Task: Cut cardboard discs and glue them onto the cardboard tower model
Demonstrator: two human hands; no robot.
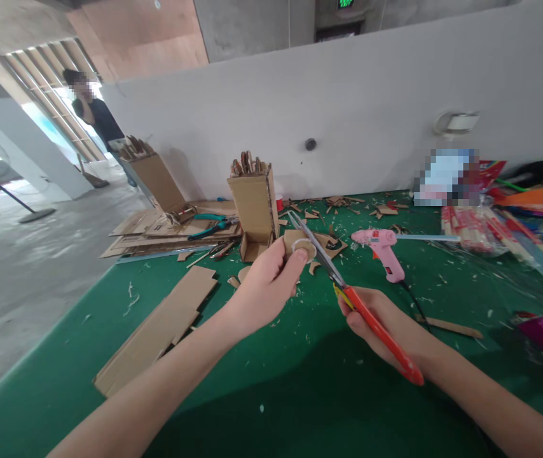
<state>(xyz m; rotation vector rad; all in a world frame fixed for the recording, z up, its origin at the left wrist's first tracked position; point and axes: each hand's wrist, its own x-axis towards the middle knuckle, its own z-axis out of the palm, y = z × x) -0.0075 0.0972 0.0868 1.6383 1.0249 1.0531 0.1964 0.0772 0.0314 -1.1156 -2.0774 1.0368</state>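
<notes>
Head camera view: a small round cardboard disc [304, 249] is pinched between the thumb and curled fingers of the left hand [264, 287], held up above the green table [276, 388]. Red-handled scissors [348, 292] are gripped in the closed right hand [380, 324], their blades slightly parted and laid against the disc's right edge, close to the left thumb. From this hold, a slip is judged the main hazard: the disc is small and the thumb sits just beside the blades, so a closing cut could nick the thumb or twist the disc out of the pinch and spoil its round edge.

Flat cardboard strips [157, 331] are seen lying to the left of the forearms. Just beyond the hands, a tall open cardboard box [253, 207] stuffed with cut pieces is stood upright among scraps, with teal-handled pliers [212, 226] left on a stack of cardboard sheets beside it. A pink glue gun [381, 245] is rested on the mat to the right, its cord trailing near the right wrist, where it might be snagged. Packets of wooden sticks [479, 229] are piled at far right. Another person [97, 117] is seen standing well apart, at the far left.
</notes>
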